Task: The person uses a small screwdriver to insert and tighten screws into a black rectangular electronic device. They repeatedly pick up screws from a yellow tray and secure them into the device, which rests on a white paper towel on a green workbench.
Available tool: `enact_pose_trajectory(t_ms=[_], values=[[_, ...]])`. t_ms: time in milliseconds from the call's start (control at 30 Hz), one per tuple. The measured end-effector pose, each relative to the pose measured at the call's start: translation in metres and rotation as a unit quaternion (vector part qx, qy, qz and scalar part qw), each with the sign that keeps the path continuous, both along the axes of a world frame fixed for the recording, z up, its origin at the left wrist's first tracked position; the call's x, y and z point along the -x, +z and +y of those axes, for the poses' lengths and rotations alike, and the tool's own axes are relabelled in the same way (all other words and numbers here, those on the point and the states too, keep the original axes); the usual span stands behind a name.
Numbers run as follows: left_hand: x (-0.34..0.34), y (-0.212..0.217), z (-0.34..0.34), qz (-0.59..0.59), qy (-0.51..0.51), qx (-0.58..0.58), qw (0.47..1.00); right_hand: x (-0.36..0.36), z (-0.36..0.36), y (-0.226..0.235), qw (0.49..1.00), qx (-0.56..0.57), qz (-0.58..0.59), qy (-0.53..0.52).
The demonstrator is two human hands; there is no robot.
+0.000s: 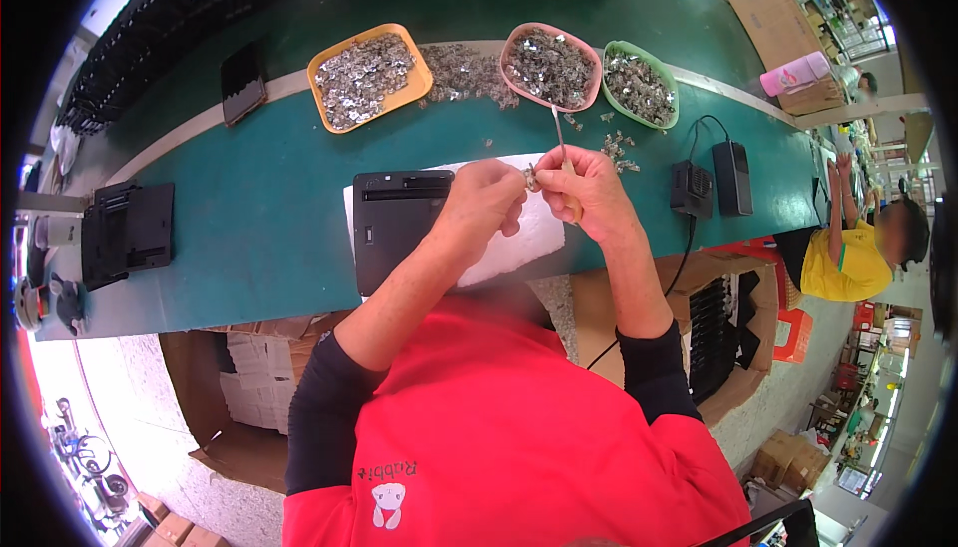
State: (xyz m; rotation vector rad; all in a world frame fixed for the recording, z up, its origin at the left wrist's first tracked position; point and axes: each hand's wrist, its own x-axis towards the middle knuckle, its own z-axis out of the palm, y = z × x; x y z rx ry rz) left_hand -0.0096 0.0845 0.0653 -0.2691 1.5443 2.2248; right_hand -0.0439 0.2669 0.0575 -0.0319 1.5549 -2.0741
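Observation:
Above the white sheet (529, 238), my two hands meet with their fingertips almost touching. My left hand (481, 206) is closed in a pinch on a small metal clip (530, 179) with a silvery look. Wrapped in the fingers of my right hand (597, 196) is a slim screwdriver-like tool (558, 128); its thin metal shaft points away from me and its pale handle shows below the fingers. The right thumb and forefinger also come up to the clip. A black plastic housing (397, 223) lies flat beside my left hand, partly covered by the forearm.
Small metal parts fill a yellow tray (426, 78), a pink tray (511, 36) and a green tray (675, 108), with loose parts (464, 73) between. A phone (242, 83) and another black housing (130, 233) lie left. Two black devices (733, 178) stand right. A person in yellow (848, 266) sits farther right.

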Motion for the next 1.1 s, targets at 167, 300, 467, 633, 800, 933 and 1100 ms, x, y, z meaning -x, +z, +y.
enact_pose_trajectory(t_ms=[167,300,467,633,800,933,1100], values=[[0.003,-0.007,-0.006,-0.019,-0.026,-0.055,0.998,-0.002,0.003,-0.010,0.987,0.133,-0.091,0.007],[0.003,-0.004,-0.008,-0.022,-0.034,-0.053,0.998,-0.003,0.004,-0.016,0.974,0.188,-0.126,0.027],[0.002,-0.004,-0.009,-0.007,-0.037,-0.015,0.999,-0.005,0.002,-0.019,0.974,0.191,-0.120,0.027],[-0.003,0.004,-0.007,0.011,-0.018,0.043,0.999,-0.007,0.000,-0.013,0.986,0.142,-0.088,0.021],[-0.008,0.010,-0.009,0.051,0.005,0.083,0.995,-0.010,-0.004,-0.002,0.996,0.081,-0.040,0.022],[-0.009,0.009,-0.010,0.053,0.009,0.083,0.995,-0.011,-0.005,-0.001,0.997,0.063,-0.025,0.020],[-0.008,-0.001,-0.011,0.028,0.013,0.058,0.998,-0.013,-0.008,-0.001,0.999,0.036,-0.008,0.017]])
